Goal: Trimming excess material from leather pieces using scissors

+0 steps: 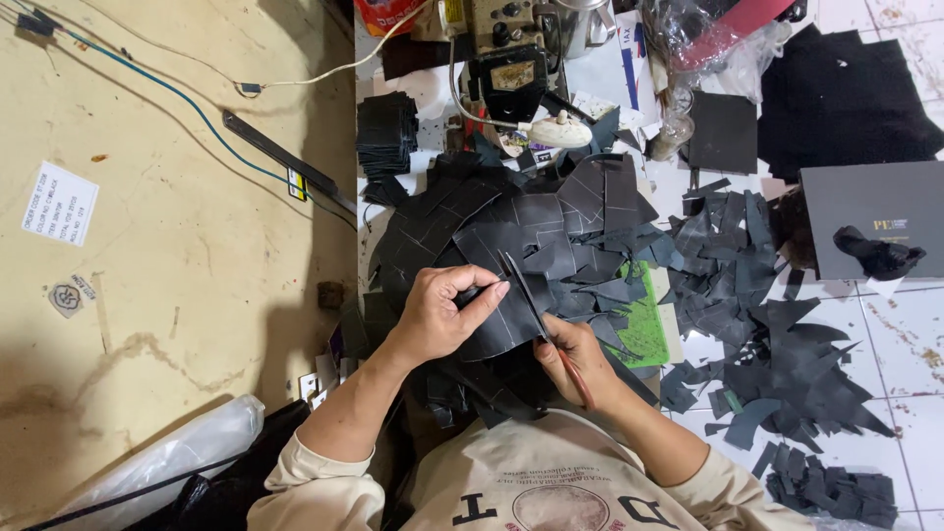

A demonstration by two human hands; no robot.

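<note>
Left hand [441, 313] pinching black piece [501, 320]; right hand [575, 356] gripping knife [536, 313].

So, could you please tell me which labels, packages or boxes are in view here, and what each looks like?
White paper label: rectangular, dark print, on the tan surface at far left.
Round sticker: small, pale, just below that label.
Dark grey box: flat, rectangular, small light print, at right edge.
Clear plastic bag: crumpled, bottom left.

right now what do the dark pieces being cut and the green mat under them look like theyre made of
The dark pieces look like thin leather or synthetic leather: matte charcoal, lying flat with crisp cut edges and pale marking lines. The green mat looks like rubbery plastic, scuffed pale from cutting. The left hand pins one piece; the right hand holds a thin blade.
</note>
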